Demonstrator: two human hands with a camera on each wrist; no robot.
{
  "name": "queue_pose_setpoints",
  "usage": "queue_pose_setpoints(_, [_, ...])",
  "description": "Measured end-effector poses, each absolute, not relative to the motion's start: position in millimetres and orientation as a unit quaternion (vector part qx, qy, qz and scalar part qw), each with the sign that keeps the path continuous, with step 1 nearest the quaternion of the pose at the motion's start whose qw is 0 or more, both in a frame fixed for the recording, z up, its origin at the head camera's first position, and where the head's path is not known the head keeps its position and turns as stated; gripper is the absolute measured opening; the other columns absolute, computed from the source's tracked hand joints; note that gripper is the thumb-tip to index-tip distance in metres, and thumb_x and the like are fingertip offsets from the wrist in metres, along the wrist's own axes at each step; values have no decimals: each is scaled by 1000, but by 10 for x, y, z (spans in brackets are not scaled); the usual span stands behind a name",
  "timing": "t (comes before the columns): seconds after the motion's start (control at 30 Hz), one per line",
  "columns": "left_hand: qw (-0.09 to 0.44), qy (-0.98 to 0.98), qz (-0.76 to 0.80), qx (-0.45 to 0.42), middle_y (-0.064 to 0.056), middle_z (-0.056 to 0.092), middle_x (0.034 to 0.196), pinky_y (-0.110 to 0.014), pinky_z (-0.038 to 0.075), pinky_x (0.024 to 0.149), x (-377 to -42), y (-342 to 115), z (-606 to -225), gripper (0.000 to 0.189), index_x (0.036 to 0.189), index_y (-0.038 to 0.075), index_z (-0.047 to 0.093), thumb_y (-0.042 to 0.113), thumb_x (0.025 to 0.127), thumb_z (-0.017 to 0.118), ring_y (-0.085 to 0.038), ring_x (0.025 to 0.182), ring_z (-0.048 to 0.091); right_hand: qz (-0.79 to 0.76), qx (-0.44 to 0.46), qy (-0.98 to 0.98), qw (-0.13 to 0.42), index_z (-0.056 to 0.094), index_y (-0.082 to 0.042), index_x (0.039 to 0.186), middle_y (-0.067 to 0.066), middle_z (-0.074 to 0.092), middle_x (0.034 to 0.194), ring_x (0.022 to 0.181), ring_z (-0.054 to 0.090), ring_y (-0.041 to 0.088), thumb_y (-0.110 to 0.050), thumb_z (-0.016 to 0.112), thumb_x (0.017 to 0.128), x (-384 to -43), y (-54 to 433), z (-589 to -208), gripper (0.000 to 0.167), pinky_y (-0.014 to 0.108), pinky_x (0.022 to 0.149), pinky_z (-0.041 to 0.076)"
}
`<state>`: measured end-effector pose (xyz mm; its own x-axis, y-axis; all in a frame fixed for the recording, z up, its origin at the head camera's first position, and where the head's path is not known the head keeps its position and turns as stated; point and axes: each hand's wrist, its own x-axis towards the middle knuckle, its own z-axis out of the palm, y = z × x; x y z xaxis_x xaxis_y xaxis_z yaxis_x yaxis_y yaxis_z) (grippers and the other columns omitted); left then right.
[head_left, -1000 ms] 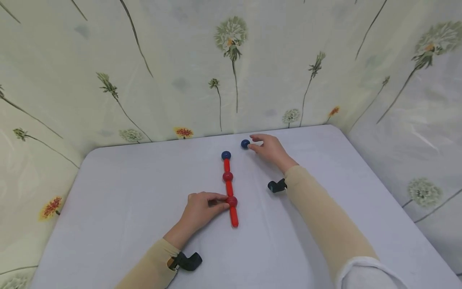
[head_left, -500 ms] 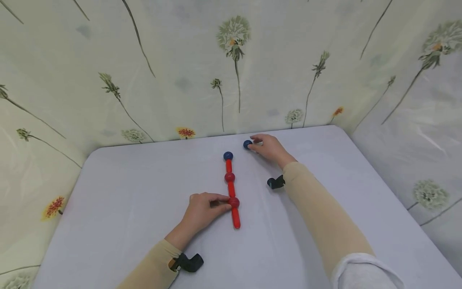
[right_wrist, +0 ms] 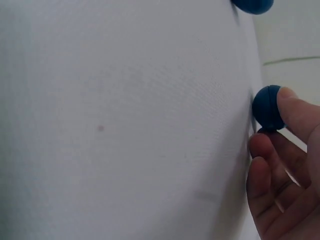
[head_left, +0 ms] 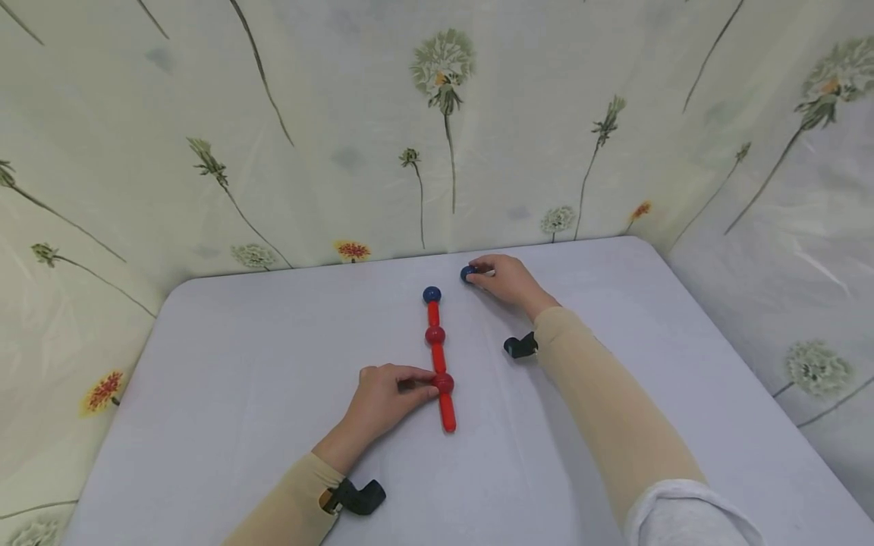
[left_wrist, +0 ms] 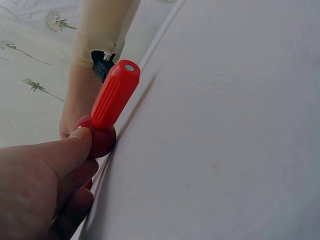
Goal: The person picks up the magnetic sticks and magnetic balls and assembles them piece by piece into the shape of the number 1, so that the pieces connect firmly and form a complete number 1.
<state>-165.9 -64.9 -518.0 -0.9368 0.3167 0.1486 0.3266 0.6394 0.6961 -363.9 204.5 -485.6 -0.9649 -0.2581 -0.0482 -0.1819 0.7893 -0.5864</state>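
A straight chain of red rods and balls lies on the white table. Its far end is a blue ball [head_left: 432, 294], followed by a red rod, a middle red ball [head_left: 435, 334], another rod, a near red ball [head_left: 444, 384] and an end rod [head_left: 448, 414]. My left hand [head_left: 382, 396] pinches the near red ball between thumb and fingers. In the left wrist view the ribbed end rod [left_wrist: 114, 97] shows a silvery disc at its tip. Right of the chain's far end, my right hand [head_left: 508, 279] pinches a loose blue ball [right_wrist: 266, 107], resting on or just above the table.
The white table [head_left: 273, 364] ends at a back edge close behind the loose ball. A curtain [head_left: 307, 136] with dandelion prints hangs behind it and along both sides. Black wrist cameras [head_left: 362, 497] stick out from both sleeves.
The fingers of my right hand have drawn together on the loose blue ball. My left hand and the chain keep their place, while the head view shifts slightly.
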Motion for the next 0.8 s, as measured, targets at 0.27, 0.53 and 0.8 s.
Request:
queue_pose_setpoints(0.27, [4,-907,-383,-176,20,71,98,-45,33,91,-1656,-652,-5195,28,113,29,76,40,87,75,-6,96,65,-317,-123,938,65,63,-17,132,6,65,122,96,65,22,-37,69,93,-3466,2071,-4818,44,39,87,50])
queue_pose_setpoints(0.53, [-2,-908,-383,-171,20,71,99,-46,32,92,-1662,-645,-5201,29,114,29,76,41,87,75,-5,96,64,-322,-137,934,67,66,-21,129,2,65,122,95,61,20,-42,73,89,-3176,2117,-4807,46,37,82,50])
queue_pose_setpoints(0.8, [-6,-909,-379,-171,19,71,99,-45,32,90,-1670,-645,-5191,30,114,29,76,41,87,75,-5,96,64,-348,-140,925,64,66,-19,128,2,66,119,98,64,20,-41,76,86,-2799,2127,-4744,48,38,83,54])
